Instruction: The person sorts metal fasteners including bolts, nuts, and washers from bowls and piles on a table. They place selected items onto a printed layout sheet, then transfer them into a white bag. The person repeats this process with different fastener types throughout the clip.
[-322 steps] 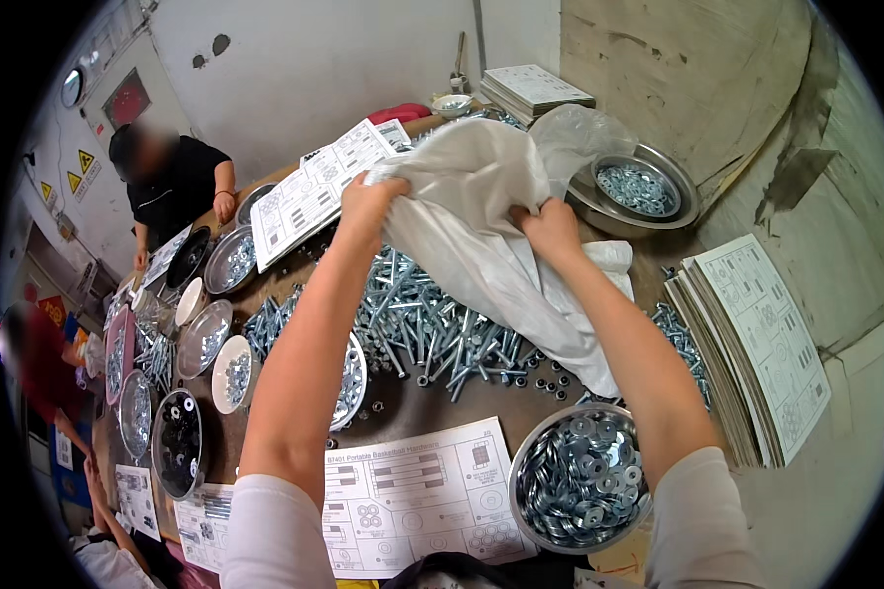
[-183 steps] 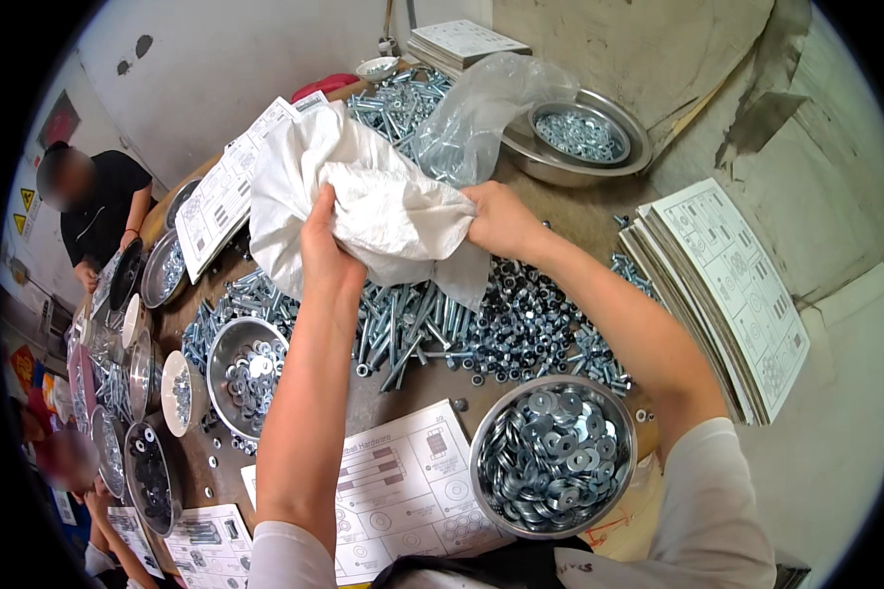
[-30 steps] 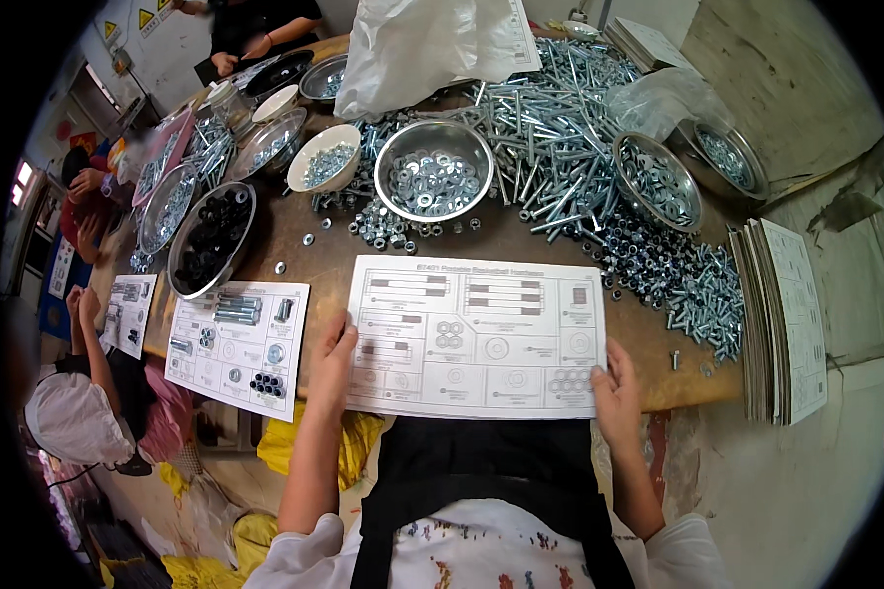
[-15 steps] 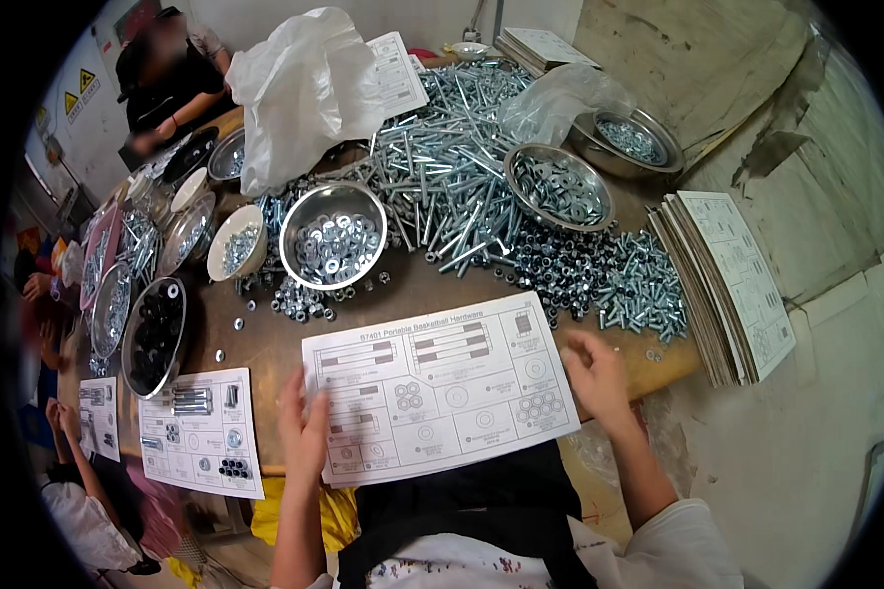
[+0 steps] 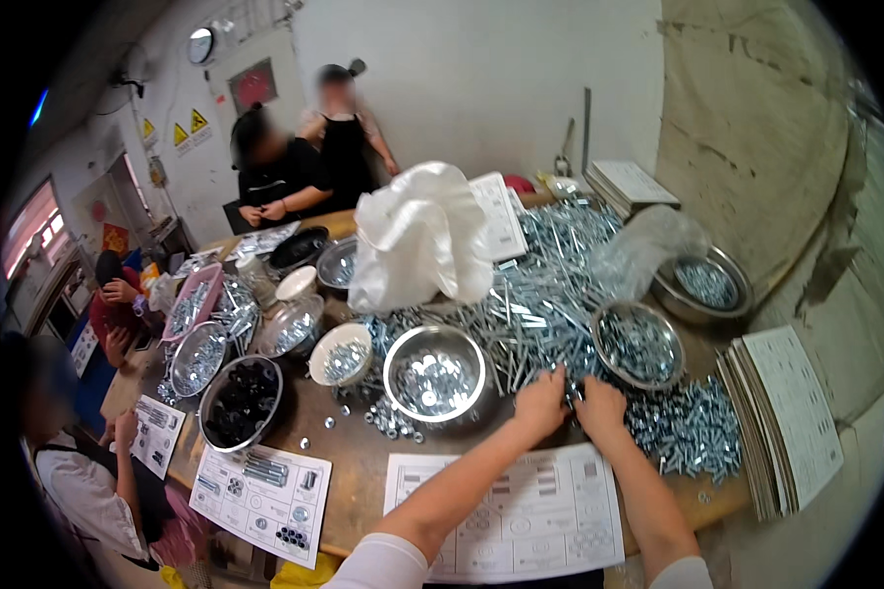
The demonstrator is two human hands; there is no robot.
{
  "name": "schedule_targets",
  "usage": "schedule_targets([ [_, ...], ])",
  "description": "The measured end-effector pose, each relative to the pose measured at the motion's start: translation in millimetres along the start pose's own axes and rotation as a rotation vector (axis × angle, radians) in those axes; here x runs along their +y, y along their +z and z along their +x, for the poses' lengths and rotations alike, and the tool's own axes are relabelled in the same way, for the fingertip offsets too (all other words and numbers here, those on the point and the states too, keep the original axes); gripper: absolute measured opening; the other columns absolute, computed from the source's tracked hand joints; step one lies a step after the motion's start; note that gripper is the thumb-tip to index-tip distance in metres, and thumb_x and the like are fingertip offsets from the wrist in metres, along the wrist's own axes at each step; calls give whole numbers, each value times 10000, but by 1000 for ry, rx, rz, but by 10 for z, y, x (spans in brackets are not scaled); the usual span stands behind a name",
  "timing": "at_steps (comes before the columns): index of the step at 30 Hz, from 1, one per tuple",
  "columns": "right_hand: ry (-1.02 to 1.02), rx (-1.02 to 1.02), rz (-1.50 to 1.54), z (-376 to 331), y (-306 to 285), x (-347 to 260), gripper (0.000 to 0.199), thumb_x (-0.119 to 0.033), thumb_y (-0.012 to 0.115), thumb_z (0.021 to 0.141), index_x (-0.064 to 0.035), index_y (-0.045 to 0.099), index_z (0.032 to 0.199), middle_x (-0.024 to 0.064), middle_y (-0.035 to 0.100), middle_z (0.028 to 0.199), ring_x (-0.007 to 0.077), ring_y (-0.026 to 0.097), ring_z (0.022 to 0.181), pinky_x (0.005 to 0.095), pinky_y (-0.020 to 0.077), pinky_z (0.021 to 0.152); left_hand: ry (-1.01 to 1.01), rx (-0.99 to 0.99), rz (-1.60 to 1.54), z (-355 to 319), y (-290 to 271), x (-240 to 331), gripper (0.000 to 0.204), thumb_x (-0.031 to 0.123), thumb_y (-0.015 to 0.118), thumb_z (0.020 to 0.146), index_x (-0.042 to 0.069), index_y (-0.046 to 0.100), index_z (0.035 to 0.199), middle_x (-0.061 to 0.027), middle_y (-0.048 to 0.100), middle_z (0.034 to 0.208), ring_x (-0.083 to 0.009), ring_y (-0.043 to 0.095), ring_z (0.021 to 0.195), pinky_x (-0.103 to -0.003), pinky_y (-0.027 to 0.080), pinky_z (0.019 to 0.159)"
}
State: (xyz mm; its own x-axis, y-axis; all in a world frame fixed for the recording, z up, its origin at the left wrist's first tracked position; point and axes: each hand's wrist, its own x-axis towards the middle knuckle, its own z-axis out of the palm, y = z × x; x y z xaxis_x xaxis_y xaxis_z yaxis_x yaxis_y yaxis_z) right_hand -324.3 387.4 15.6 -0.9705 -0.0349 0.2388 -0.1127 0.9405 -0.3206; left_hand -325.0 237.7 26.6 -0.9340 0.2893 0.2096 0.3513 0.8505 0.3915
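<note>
—Your two hands have moved forward from the edges of the printed sheet (image 5: 530, 540), where they were half a second ago, to the hardware on the table (image 5: 354, 481).

—And what do they hold?

—Your left hand (image 5: 542, 404) has curled fingers, and your right hand (image 5: 601, 404) bends in just beside it. Small dark pieces (image 5: 573, 393) show in the gap between the two, but whether either hand grips them cannot be told. The sheet lies under your forearms.

—How many containers sit close by you?

—Two steel bowls: the washer bowl (image 5: 434, 373), left of your hands, with shiny washers inside, and the right steel bowl (image 5: 638, 344), just beyond your right hand, full of flat metal pieces. Farther right is one steel basin (image 5: 740, 300) with one smaller bowl of silvery parts in it.

—And to your left?

—One cream bowl (image 5: 341, 355) of small silvery parts, one bowl of black parts (image 5: 241, 402) and one pink basket (image 5: 196, 304) of metal pieces. Two more printed sheets (image 5: 255, 515) lie past these, hardware set out on the nearer. One white sack (image 5: 422, 240) stands behind the washer bowl.
</note>
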Motion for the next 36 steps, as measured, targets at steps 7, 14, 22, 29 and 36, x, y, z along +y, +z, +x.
schedule_targets([
  [7,73,-250,-46,-47,-219,-151,388,-195,730,683,-24,610,1009,208,694,905,382,671,897,468,527,808,31,-46,1,49,131,-171,526,174,716,748,20,462,1182,-179,651,952,-384,659,881,-468,539,740],
  [14,148,-356,321,-242,-151,267,339,-217,687,697,-3,653,957,172,689,847,302,672,784,378,533,706,-162,-115,-32,32,37,-78,414,224,659,751,11,526,1080,-225,690,901,-416,678,857,-483,547,764],
  [22,415,-378,1146,-418,-321,281,121,-150,547,875,-32,570,863,76,581,618,137,519,455,271,388,406,-160,56,21,95,114,-202,271,236,686,745,18,621,893,-197,691,856,-365,690,819,-470,555,716],
  [29,113,-23,648,-392,-323,319,204,-198,606,844,0,654,849,101,638,668,195,605,607,334,455,573,-368,43,-941,-191,-142,-569,236,100,700,764,-21,622,951,-30,626,679,-111,603,641,-252,485,595],
  [36,-120,-227,630,-782,-585,-356,224,-204,608,883,-41,582,1035,101,628,671,246,590,585,373,443,580,-430,-117,-1394,-1355,-545,-239,209,78,669,839,64,534,999,15,614,826,-65,587,678,-233,534,672],
])
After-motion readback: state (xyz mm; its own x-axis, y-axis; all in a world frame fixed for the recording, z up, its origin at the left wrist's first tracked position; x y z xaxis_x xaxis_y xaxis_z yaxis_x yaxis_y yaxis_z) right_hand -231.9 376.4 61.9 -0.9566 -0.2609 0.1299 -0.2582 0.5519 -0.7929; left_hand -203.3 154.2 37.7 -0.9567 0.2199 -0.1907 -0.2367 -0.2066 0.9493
